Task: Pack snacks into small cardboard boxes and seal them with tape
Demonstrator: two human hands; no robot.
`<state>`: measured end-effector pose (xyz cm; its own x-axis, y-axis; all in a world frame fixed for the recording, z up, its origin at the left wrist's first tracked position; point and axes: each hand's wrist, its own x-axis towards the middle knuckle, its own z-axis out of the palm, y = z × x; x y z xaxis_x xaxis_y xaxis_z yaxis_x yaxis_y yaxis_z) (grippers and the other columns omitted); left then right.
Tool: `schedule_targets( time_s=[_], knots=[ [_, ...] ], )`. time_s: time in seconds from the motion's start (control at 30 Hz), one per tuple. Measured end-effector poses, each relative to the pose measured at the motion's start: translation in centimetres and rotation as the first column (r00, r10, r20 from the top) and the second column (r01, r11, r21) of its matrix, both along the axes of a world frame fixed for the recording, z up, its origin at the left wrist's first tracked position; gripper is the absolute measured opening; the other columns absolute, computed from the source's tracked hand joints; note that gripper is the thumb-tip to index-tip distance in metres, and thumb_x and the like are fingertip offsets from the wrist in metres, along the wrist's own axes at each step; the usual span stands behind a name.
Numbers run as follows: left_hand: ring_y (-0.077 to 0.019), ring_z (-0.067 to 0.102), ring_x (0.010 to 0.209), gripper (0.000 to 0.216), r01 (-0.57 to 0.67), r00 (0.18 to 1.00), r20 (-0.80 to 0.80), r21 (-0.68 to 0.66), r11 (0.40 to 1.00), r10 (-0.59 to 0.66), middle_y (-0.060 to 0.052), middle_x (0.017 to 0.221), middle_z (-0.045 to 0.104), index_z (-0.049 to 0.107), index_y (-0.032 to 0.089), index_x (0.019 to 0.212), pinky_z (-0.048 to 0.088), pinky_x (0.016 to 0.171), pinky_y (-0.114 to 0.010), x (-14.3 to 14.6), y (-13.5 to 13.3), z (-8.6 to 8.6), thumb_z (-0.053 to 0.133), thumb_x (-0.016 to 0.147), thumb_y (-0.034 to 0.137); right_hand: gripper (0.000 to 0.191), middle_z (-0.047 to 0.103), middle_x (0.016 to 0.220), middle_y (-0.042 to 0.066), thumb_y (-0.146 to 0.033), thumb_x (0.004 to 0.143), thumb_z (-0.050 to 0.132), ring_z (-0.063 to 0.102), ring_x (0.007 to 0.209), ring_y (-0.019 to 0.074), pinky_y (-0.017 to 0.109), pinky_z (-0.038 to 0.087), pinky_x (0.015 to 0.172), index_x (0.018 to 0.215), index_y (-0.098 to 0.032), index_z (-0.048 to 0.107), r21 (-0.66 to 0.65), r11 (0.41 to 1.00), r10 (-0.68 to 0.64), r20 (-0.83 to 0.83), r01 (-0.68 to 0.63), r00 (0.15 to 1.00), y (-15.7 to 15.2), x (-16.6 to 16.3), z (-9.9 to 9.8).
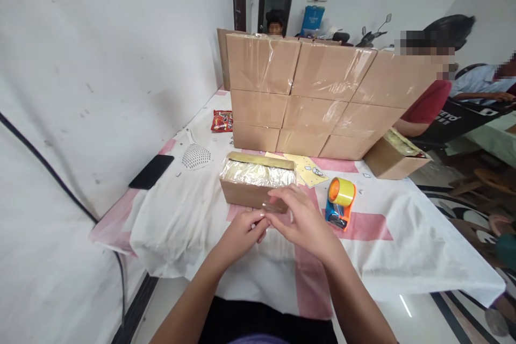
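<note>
A small brown cardboard box (pixel 245 194) lies in front of me on the cloth-covered table. Shiny clear film covers its top, below a yellowish raised flap at the back. Just before its near right side, my left hand (pixel 246 231) is closed in a pinch on what looks like a strip of clear tape (pixel 274 206). My right hand (pixel 302 221) is curved around the other end of that strip, thumb close to the left fingertips. To the right stands an orange and blue tape dispenser (pixel 334 216) with a yellow tape roll (pixel 344 192).
A wall of stacked, taped cardboard boxes (pixel 318 113) stands behind. An open box (pixel 397 164) sits at the right edge. At left lie a black phone (pixel 151 172) and a white perforated piece (pixel 196 156); a red packet (pixel 222 121) is farther back. Other people sit beyond.
</note>
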<state>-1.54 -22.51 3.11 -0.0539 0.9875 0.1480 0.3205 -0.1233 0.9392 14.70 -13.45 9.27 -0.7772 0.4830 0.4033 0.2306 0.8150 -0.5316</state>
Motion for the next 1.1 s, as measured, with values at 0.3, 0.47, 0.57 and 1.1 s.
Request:
schedule_targets(
  time_s=[0.3,0.47,0.57,1.1],
  knots=[
    [-0.0128,0.05,0.058,0.041,-0.018,0.996,0.084,-0.211,0.977,0.036,0.007,0.057,0.051,0.064,0.02,0.133,0.039,0.064,-0.026,0.2,-0.3,2.3,0.054,0.098,0.04,0.02,0.073,0.098,0.004,-0.02,0.097,0.056,0.067,0.093,0.0215,0.033,0.049,0.078,0.115,-0.025,0.062,-0.026,1.0,0.0,0.014,0.0,1.0,3.5,-0.1,2.3],
    [-0.0172,0.061,0.073,0.077,-0.111,0.976,0.163,-0.182,0.977,0.142,0.003,0.071,0.068,0.021,0.022,0.163,0.044,0.073,-0.029,-0.3,0.6,3.7,0.055,0.097,0.041,0.018,0.075,0.09,0.002,-0.023,0.096,0.056,0.067,0.083,0.0186,0.028,0.045,0.07,0.113,-0.024,0.063,-0.104,0.994,0.018,-0.058,-0.024,0.998,6.8,-1.1,5.0],
    [-0.0175,0.062,0.073,0.076,-0.166,0.96,0.204,-0.148,0.975,0.194,0.0,0.075,0.072,0.015,0.021,0.164,0.045,0.072,-0.03,-0.4,1.6,3.4,0.05,0.1,0.041,0.018,0.074,0.085,0.001,-0.021,0.094,0.056,0.064,0.078,0.0171,0.03,0.044,0.075,0.112,-0.022,0.061,-0.089,0.996,0.003,-0.066,-0.009,0.998,9.4,-2.4,5.3],
    [-0.0167,0.059,0.06,0.042,-0.394,0.769,-0.539,0.024,0.919,0.344,0.001,0.068,0.069,0.063,0.036,0.14,0.037,0.061,-0.025,-0.4,4.1,-0.4,0.048,0.1,0.037,0.047,0.064,0.127,0.019,-0.031,0.086,0.072,0.061,0.113,0.0328,0.036,0.046,0.082,0.126,-0.016,0.053,0.342,0.856,-0.498,0.341,0.388,0.797,19.4,-5.7,1.7]
  ],
)
